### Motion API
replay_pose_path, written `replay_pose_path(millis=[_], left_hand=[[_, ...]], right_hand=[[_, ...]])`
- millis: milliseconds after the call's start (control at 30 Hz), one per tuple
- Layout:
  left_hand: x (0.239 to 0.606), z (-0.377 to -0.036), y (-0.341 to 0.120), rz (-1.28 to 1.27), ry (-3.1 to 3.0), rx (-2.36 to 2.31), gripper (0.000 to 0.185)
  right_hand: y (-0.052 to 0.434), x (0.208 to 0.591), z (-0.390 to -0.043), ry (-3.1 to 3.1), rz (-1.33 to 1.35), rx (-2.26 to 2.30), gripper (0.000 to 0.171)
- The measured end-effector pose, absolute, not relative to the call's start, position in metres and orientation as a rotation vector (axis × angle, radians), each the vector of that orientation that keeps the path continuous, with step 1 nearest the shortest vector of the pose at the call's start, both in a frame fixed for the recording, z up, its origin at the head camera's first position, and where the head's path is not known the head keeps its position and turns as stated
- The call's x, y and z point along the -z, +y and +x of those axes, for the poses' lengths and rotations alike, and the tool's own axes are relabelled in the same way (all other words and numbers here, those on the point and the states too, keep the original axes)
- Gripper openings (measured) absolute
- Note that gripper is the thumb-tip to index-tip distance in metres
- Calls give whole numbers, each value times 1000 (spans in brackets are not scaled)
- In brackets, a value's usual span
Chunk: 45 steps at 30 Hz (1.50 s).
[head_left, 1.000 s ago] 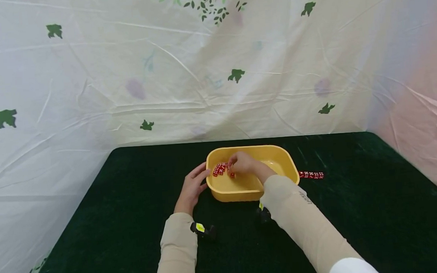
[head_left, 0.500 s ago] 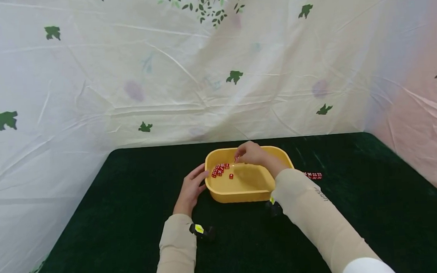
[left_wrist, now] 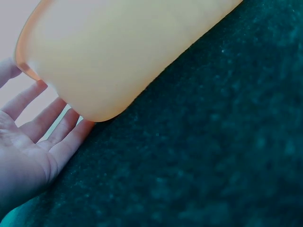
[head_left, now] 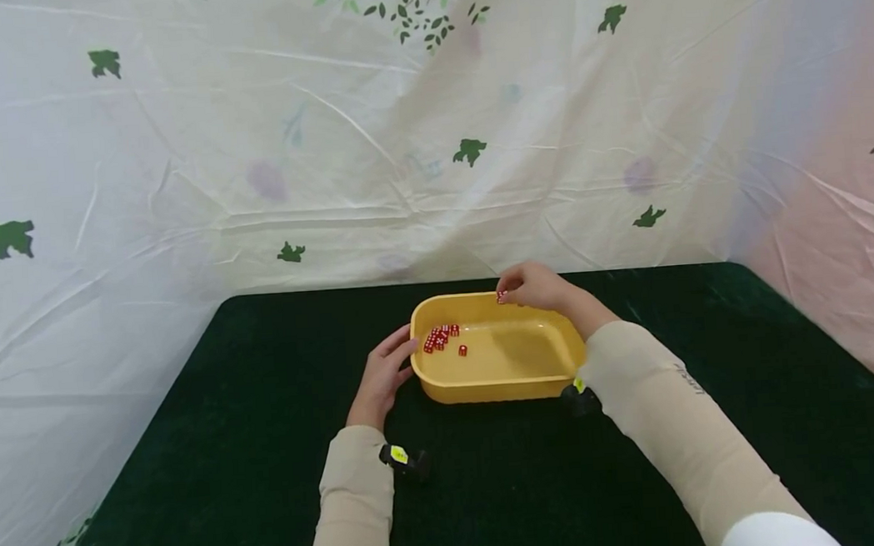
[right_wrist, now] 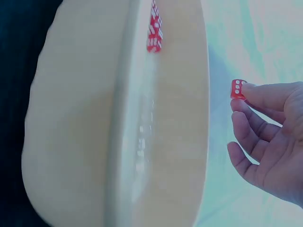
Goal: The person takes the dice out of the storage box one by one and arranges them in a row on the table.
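A yellow plastic basin (head_left: 500,392) stands on the dark green cloth. My left hand (head_left: 379,381) rests against its left end. In the left wrist view, straight fingertips touch the wall of the basin (left_wrist: 109,61). At the far rim my right hand (head_left: 539,288) pinches a red die (right_wrist: 237,89) with white pips between thumb and index finger. That die (head_left: 501,297) is raised over the back edge. Several red dice (head_left: 438,338) are clustered inside at the left, and a lone die (head_left: 463,351) lies nearer the middle of the floor.
The table (head_left: 215,445) is covered in dark green cloth. A pale curtain (head_left: 369,143) with green leaf and bird shapes hangs behind its far edge. My right forearm and sleeve (head_left: 663,401) cover the area right of the basin.
My right hand has lifted a die from the basin floor and moved right and back to the far rim. A row of dice at the right is now hidden. The left hand has stayed put.
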<state>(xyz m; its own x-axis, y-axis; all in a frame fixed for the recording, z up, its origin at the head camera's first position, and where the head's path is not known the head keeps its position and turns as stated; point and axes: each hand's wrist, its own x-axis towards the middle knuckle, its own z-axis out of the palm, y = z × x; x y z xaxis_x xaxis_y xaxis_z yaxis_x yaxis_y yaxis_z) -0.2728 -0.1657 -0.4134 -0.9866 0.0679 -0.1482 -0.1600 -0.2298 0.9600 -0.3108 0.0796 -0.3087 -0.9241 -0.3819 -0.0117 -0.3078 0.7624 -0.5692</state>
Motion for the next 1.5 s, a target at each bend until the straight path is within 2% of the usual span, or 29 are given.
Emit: replay_pose_path(millis=[367, 933, 1500], left_hand=[[404, -266, -165, -110, 1854, -2329, 37], [411, -269, -165, -143, 1852, -2355, 37], [410, -269, -164, -149, 1863, -2339, 36]], right_hand=[[121, 300, -306, 2854, -455, 897, 14], [185, 300, -290, 2904, -281, 855, 20], [249, 331, -272, 2904, -184, 894, 23]])
